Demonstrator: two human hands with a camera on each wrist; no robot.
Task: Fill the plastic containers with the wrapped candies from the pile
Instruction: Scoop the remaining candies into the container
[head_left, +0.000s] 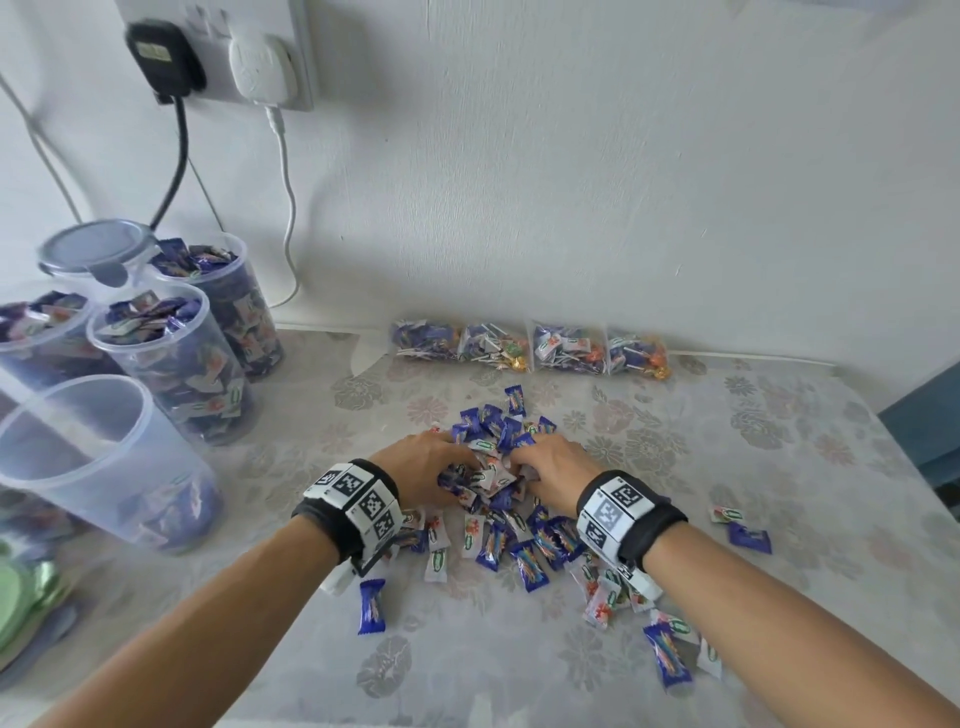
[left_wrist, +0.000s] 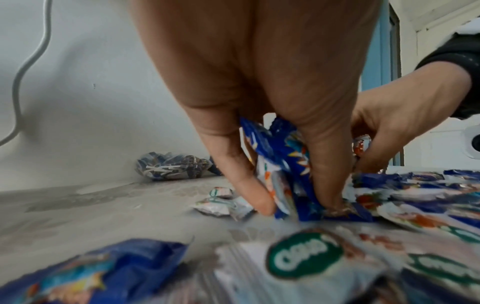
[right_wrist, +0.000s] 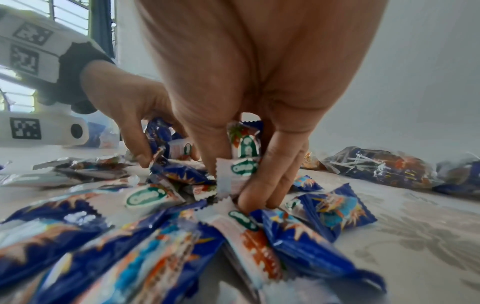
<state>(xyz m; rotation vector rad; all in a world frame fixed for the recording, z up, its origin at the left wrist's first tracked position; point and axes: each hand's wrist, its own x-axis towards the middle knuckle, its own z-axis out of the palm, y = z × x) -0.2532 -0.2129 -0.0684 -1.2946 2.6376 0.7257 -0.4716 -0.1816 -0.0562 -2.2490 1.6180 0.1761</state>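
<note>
White candy wrappers (right_wrist: 244, 167) bear a green oval logo; its lettering is too blurred to read.

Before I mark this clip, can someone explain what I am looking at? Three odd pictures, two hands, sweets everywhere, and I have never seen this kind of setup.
No machine here: a person works bare-handed, wearing a head camera and one camera strapped to each wrist. The wide picture is from the head, looking down. The two close-ups look along each hand at its fingers.

On the flowered tablecloth lies a pile of sweets in blue and white wrappers. The left hand and right hand both dig into it, fingers curled round several sweets.

At the left stand plastic tubs: three full ones, one with a lid, and the nearest tub, which holds only a few sweets. Four sealed bags of sweets lie along the wall.
</note>
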